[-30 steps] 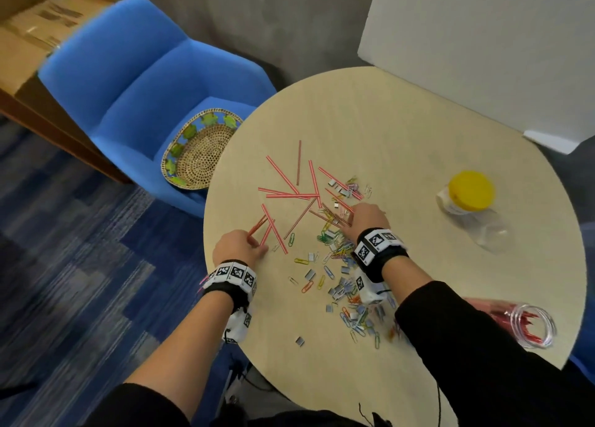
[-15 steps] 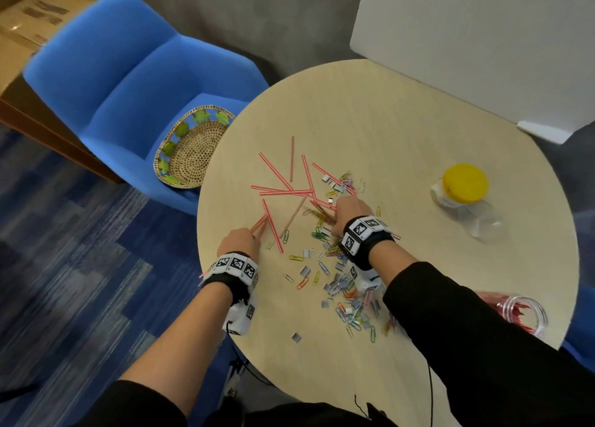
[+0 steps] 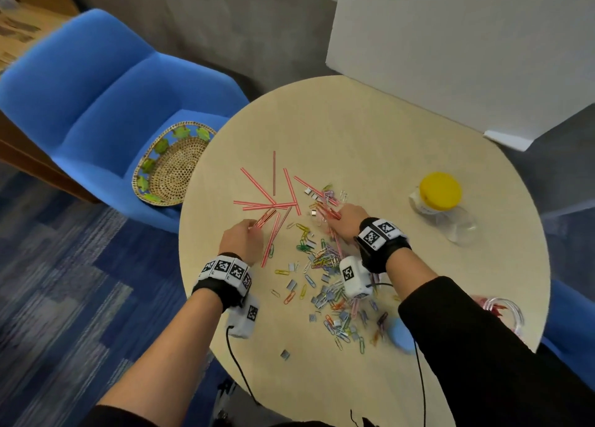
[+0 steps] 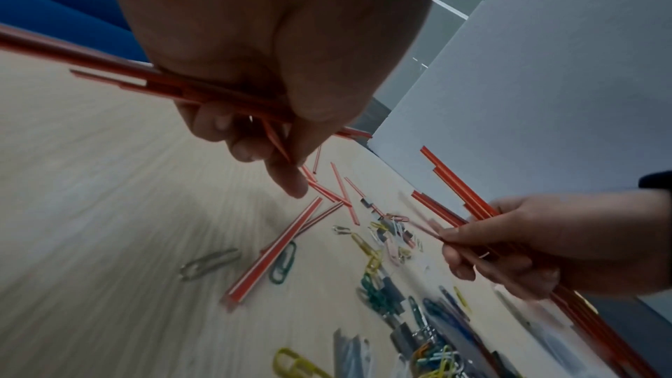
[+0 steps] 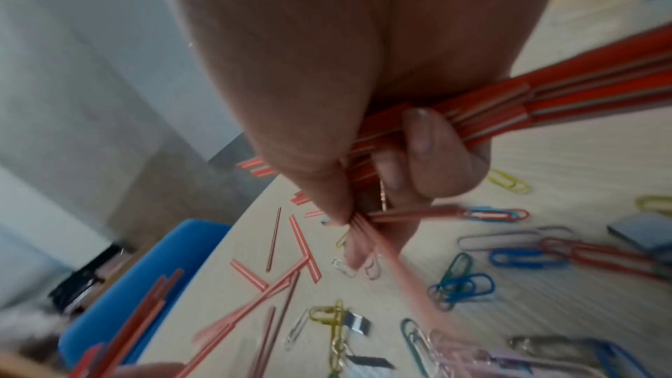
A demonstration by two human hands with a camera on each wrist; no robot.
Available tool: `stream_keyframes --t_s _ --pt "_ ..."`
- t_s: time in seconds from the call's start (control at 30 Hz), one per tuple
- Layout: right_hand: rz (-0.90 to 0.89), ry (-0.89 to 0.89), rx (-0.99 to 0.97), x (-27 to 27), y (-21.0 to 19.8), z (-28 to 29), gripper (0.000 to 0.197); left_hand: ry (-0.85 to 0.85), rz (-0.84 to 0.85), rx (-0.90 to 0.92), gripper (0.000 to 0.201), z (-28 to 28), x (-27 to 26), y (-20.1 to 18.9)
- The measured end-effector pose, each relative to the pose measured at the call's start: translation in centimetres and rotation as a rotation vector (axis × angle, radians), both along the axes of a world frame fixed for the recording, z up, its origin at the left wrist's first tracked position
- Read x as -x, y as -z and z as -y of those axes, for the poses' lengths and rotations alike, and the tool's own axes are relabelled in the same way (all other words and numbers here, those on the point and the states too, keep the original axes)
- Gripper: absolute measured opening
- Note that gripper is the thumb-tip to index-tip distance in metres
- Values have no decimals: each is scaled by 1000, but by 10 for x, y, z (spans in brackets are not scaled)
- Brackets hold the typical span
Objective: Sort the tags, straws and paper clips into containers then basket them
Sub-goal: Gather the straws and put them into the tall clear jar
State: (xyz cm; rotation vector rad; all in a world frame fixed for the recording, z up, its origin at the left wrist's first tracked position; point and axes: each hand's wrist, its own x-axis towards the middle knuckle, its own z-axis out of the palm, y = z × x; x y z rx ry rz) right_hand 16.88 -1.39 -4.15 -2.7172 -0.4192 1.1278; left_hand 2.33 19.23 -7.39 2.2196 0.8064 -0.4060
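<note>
Red-and-white straws [image 3: 269,201] lie scattered on the round table [image 3: 370,130], beside a heap of coloured paper clips [image 3: 325,259] and small grey tags [image 3: 291,284]. My left hand [image 3: 240,240] grips a bundle of straws [image 4: 203,91] in its palm, index finger stretched toward the loose ones. My right hand [image 3: 346,222] holds another bundle of straws [image 5: 472,114] and pinches one more straw [image 5: 411,213] between thumb and finger above the clips.
A woven basket [image 3: 174,166] sits on the blue chair [image 3: 106,105] left of the table. A yellow-lidded clear jar [image 3: 441,201] lies at the right, an open jar holding red straws [image 3: 502,310] near the right edge, a blue lid [image 3: 399,333] by my right sleeve.
Both hands have moved a little farther up the table into the straws. The right hand has picked one more straw off the pile of clips.
</note>
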Motion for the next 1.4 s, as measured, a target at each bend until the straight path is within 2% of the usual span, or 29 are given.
stream_keyframes --t_s 0.1,0.2,0.27,0.37,0.43,0.53,0.6,0.67,0.77,0.87,1.03,1.17,1.4 --pt "-76 137 -164 1 -1 13 32 12 51 0 27 9 -10 -8" --pt "-147 293 -381 5 -6 26 24 -48 111 53 25 23 -18 -18" --pt "-233 467 -550 10 -11 33 24 -124 170 134 26 31 -22 -23" --pt "-317 722 -764 20 -31 43 22 -226 282 350 16 43 -27 -36" --pt "-356 861 -889 24 -48 50 25 -281 341 507 26 48 -34 -52" --pt "-383 939 -1059 29 -76 65 42 -229 358 517 48 54 -47 -80" --pt "-379 970 -1162 33 -93 78 46 -212 377 536 54 64 -55 -99" --pt "-347 1008 -1248 36 -109 93 47 -216 402 649 53 82 -61 -119" --pt "-251 1066 -1326 40 -131 125 47 -183 435 842 55 126 -67 -148" --pt "-105 1149 -1346 43 -151 167 48 -87 460 942 52 180 -71 -164" --pt "6 1301 -1460 54 -173 241 49 19 517 1010 57 265 -69 -171" --pt "86 1376 -1488 67 -176 287 48 42 556 1065 61 310 -67 -179" --pt "154 1471 -1496 87 -166 328 46 92 593 1066 62 364 -66 -173"
